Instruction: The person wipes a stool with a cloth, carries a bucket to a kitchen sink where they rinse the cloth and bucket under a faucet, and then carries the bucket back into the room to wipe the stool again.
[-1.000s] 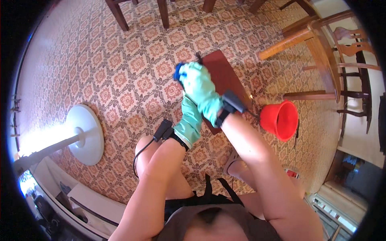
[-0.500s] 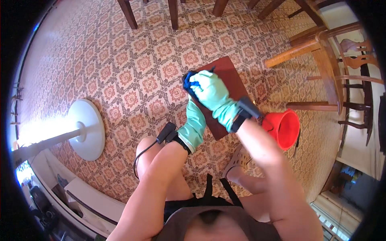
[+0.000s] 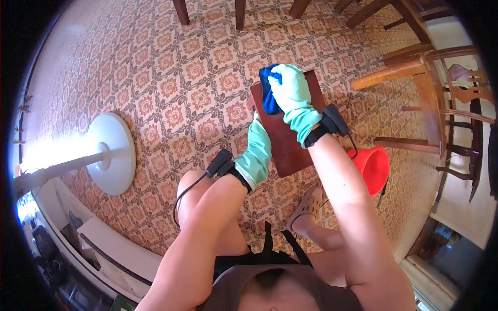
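My right hand [image 3: 291, 88], in a mint-green rubber glove, is closed around a bunched dark-blue cloth [image 3: 268, 96]. The cloth lies against the far left part of a flat, reddish-brown rectangular panel [image 3: 293, 147]. What supports the panel is hidden. My left hand [image 3: 259, 147], gloved alike, is at the panel's left edge. Its fingers are out of sight at that edge, so their grip does not show. Each wrist carries a black strap with a small dark box and cable.
A red bucket [image 3: 374, 168] stands right of the panel, near my clog [image 3: 306, 207]. Wooden chairs [image 3: 433, 98] line the right, with more wooden legs [image 3: 240, 14] at the far side. A round white pedestal base [image 3: 116, 155] is on the patterned floor [image 3: 155, 78] at left.
My right hand and the blue cloth have moved rightward and slightly farther away, from the panel's left edge onto its far part. The panel now lies at a different tilt. My left hand has shifted slightly.
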A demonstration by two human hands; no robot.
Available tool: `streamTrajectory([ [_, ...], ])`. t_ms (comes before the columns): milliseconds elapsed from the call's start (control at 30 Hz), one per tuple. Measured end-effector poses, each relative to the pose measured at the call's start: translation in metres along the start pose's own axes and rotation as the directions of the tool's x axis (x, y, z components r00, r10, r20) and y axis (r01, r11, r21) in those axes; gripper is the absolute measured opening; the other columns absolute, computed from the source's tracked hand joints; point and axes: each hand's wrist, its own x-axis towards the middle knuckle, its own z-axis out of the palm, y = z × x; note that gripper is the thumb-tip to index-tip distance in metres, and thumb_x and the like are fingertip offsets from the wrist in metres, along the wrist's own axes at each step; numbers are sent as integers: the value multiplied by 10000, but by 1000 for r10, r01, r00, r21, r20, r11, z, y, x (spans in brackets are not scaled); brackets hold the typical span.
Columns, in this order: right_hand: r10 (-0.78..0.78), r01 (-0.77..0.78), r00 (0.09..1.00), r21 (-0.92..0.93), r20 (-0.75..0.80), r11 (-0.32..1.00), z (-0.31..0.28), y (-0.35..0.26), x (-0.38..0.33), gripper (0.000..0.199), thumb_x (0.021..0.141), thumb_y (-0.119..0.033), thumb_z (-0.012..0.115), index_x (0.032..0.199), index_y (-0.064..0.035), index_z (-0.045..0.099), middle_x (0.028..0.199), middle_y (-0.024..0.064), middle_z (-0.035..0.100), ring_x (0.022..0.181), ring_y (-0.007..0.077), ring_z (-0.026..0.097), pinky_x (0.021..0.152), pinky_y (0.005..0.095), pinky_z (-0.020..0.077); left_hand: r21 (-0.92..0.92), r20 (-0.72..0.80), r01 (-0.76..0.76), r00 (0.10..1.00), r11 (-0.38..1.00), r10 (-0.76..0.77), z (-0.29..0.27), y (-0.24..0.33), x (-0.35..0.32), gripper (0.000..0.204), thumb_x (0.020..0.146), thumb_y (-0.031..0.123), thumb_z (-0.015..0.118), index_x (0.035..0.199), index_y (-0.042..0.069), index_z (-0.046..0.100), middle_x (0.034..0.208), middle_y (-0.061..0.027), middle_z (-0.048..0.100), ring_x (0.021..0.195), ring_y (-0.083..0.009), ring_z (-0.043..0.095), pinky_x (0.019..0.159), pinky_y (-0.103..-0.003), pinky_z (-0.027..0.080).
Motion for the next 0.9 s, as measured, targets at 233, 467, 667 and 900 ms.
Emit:
streamTrajectory([
  [233,-171,56,914,304,367,951,-9,-73,-77,142,799,-143,677,901,-46,662,911,137,650,907,365,629,801,440,506,-224,565,-186,775,957,283,-90,23,37,275,997,292,508,1171,114,625,1086,-69,661,1019,-205,619,915,-358,504],
  [467,-1,-13,991,103,132,995,21,-54,-17,119,822,-114,674,907,-37,641,873,150,649,852,362,618,775,435,494,-158,-72,-101,993,982,90,-21,-18,5,339,986,335,513,1236,128,611,1148,-63,663,994,-202,630,903,-350,519],
  [667,-41,39,976,13,212,999,-59,-12,-189,307,756,-67,666,1049,-43,579,958,177,600,908,393,589,832,461,483,-123,91,159,985,980,-148,1,11,-17,656,998,577,339,1444,109,452,1442,-49,501,1271,-262,497,1086,-412,380],
  [900,376,-424,903,-299,-206,855,-112,83,-163,179,853,-154,624,977,-28,648,949,196,646,899,379,619,815,444,487,-800,471,524,850,292,-235,-45,1,12,652,1017,551,302,1505,122,364,1538,-16,377,1374,-249,371,1172,-386,239],
])
